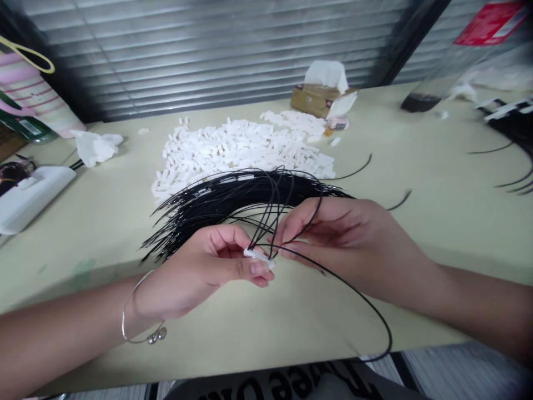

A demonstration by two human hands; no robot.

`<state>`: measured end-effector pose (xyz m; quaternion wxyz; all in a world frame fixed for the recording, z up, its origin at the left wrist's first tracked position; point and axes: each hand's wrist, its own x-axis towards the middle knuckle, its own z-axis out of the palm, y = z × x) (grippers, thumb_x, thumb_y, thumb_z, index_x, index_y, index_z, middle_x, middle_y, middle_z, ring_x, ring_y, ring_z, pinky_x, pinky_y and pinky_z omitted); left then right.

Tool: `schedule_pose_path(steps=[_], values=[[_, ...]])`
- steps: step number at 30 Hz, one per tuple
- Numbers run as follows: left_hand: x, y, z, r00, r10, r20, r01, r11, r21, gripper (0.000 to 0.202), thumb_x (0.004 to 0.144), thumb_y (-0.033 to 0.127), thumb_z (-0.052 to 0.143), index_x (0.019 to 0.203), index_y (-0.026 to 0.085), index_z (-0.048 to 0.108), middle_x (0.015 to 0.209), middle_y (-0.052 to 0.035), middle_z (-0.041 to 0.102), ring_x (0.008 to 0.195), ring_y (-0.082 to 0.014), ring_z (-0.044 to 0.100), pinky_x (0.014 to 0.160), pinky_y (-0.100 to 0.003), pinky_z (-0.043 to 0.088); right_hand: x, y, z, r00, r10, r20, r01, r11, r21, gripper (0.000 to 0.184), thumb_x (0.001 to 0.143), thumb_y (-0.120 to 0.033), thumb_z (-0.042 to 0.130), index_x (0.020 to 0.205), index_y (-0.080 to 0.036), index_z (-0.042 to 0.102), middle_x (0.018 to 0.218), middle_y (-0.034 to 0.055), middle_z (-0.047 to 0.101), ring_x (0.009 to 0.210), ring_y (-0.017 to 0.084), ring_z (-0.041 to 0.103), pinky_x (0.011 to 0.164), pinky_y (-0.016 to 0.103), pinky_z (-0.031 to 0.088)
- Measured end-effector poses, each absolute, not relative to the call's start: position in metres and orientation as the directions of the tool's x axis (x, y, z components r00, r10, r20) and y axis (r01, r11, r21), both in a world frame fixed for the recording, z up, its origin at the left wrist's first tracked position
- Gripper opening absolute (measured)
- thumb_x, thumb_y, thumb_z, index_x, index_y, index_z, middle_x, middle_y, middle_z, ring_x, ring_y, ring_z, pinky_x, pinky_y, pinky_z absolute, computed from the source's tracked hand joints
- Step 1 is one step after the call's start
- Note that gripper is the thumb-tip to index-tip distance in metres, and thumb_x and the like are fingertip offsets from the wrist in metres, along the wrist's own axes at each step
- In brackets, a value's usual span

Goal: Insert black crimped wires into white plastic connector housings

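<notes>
Between thumb and fingers, my left hand [208,269] pinches a small white connector housing [259,256] over the front of the table. Several thin black wires [272,205] rise out of the housing and arch away from me. Close on its right, my right hand [333,233] is closed in a pinch on a black wire near the housing; its fingertips partly hide the wire's end. One long black wire [375,308] loops down past the table's front edge. Just beyond both hands lies a thick bundle of black wires [233,194] with bare or crimped ends toward the left.
Behind the bundle spreads a pile of white connector housings [233,147]. A tissue box [310,100] stands at the back, with a tilted-looking bottle [449,66] to its right. More wired connectors [516,122] lie far right. At left are a white power strip [35,197] and crumpled tissue [95,147].
</notes>
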<state>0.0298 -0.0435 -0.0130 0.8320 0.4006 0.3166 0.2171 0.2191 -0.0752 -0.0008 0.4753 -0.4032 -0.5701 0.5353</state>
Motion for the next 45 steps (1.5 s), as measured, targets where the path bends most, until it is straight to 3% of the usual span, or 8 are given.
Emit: schedule_pose_path(steps=[18,22,24,27,29,31,38,45], values=[[0.030,-0.044,-0.013,0.677,0.632,-0.378,-0.088,0.579,0.810,0.014,0.069,0.009,0.074,0.069,0.010,0.060,0.071,-0.0015,0.072,0.066,-0.0094,0.067,0.070,-0.021,0.052,0.212,-0.079,-0.010,-0.218,0.975,-0.030,-0.031,-0.038,-0.999,0.018,0.068,-0.030,0.072,0.070,-0.018,0.059,0.067,-0.0003,0.068,0.063,0.011,0.063,0.055,0.021,0.048],[0.030,-0.043,-0.015,0.678,0.639,-0.363,-0.105,0.574,0.812,0.014,0.069,0.008,0.074,0.070,0.011,0.060,0.070,-0.0011,0.072,0.065,-0.0092,0.067,0.068,-0.020,0.053,0.226,-0.073,0.001,-0.298,0.953,-0.054,0.168,-0.003,-0.986,0.017,0.071,-0.035,0.068,0.073,-0.019,0.060,0.072,0.0003,0.068,0.067,0.013,0.063,0.059,0.024,0.048],[0.031,-0.042,-0.016,0.674,0.647,-0.358,-0.137,0.585,0.799,0.015,0.068,0.006,0.073,0.071,0.011,0.060,0.070,-0.0001,0.071,0.066,-0.0089,0.067,0.068,-0.019,0.053,0.238,-0.068,0.009,-0.323,0.941,-0.104,0.418,0.043,-0.907,0.020,0.070,-0.040,0.066,0.076,-0.021,0.063,0.073,0.0009,0.067,0.067,0.015,0.062,0.058,0.027,0.046],[0.033,-0.042,-0.015,0.680,0.641,-0.357,-0.160,0.604,0.781,0.017,0.067,0.004,0.073,0.070,0.012,0.059,0.069,0.0002,0.071,0.066,-0.0095,0.067,0.067,-0.020,0.053,0.252,-0.065,0.010,-0.227,0.967,-0.115,0.770,0.106,-0.629,0.028,0.070,-0.049,0.062,0.081,-0.023,0.063,0.072,0.0021,0.063,0.063,0.018,0.056,0.053,0.030,0.040],[0.033,-0.042,-0.013,0.678,0.638,-0.365,-0.152,0.608,0.779,0.017,0.067,0.003,0.072,0.070,0.012,0.058,0.068,0.0000,0.071,0.066,-0.0096,0.067,0.066,-0.020,0.052,0.256,-0.065,0.003,-0.220,0.970,-0.104,0.872,0.147,-0.468,0.032,0.071,-0.052,0.059,0.079,-0.022,0.060,0.074,0.0030,0.060,0.062,0.017,0.053,0.052,0.030,0.036],[0.033,-0.042,-0.011,0.671,0.638,-0.378,-0.144,0.612,0.777,0.016,0.069,0.002,0.071,0.070,0.011,0.058,0.069,0.0002,0.071,0.066,-0.0089,0.066,0.067,-0.019,0.052,0.256,-0.066,-0.006,-0.280,0.951,-0.130,0.887,0.205,-0.413,0.031,0.076,-0.052,0.055,0.077,-0.020,0.057,0.077,0.0041,0.059,0.064,0.017,0.052,0.055,0.030,0.036],[0.032,-0.042,-0.012,0.683,0.628,-0.372,-0.150,0.619,0.771,0.018,0.068,0.004,0.073,0.070,0.012,0.057,0.069,-0.0008,0.071,0.065,-0.0097,0.066,0.066,-0.020,0.052,0.261,-0.069,-0.008,-0.339,0.925,-0.171,0.859,0.230,-0.458,0.027,0.084,-0.040,0.045,0.068,-0.022,0.056,0.070,0.0033,0.060,0.057,0.015,0.051,0.051,0.029,0.035],[0.032,-0.042,-0.014,0.693,0.625,-0.358,-0.138,0.603,0.786,0.016,0.067,0.005,0.074,0.070,0.012,0.059,0.070,-0.0019,0.072,0.065,-0.0091,0.066,0.066,-0.019,0.051,0.261,-0.058,0.014,-0.429,0.807,-0.406,0.523,-0.145,-0.840,0.022,0.074,-0.041,0.063,0.066,-0.021,0.059,0.050,-0.0043,0.055,0.044,0.008,0.048,0.041,0.021,0.037]])
